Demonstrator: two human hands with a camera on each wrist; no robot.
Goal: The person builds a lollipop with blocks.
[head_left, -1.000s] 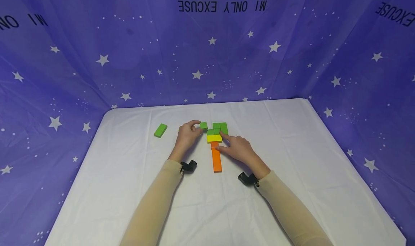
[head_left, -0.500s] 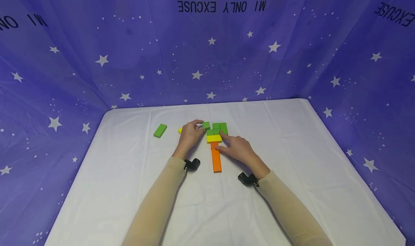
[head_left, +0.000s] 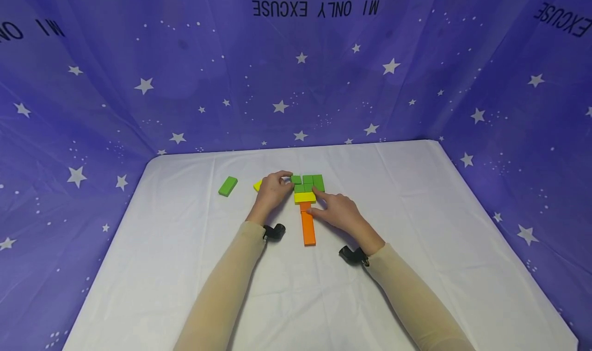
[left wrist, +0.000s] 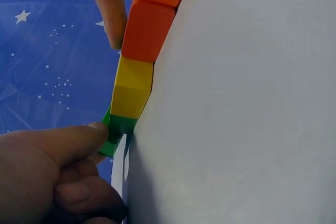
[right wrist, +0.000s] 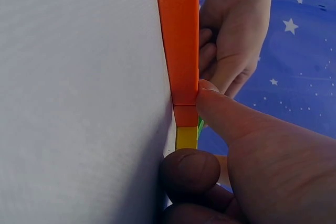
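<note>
In the head view my left hand [head_left: 273,190] pinches a small green block [head_left: 296,179] between thumb and index finger, at the upper left of a flat row of blocks. Several other green blocks [head_left: 308,179] lie beside it and below it. Under those comes a yellow block [head_left: 304,197], then a short orange block and a long orange block [head_left: 308,228]. My right hand [head_left: 341,212] rests on the right side: its index fingertip touches the green part and its thumb the orange part. The left wrist view shows the green block [left wrist: 107,142] at the left fingertips.
A loose green block [head_left: 228,186] lies to the left on the white-covered table [head_left: 176,269]. A yellow block [head_left: 257,185] shows partly behind my left hand. Purple starry cloth [head_left: 277,84] stands around the table's back and sides.
My left hand has moved slightly right, bringing the small green block from apart to beside the other green blocks and down flat. The right hand has stayed in place.
</note>
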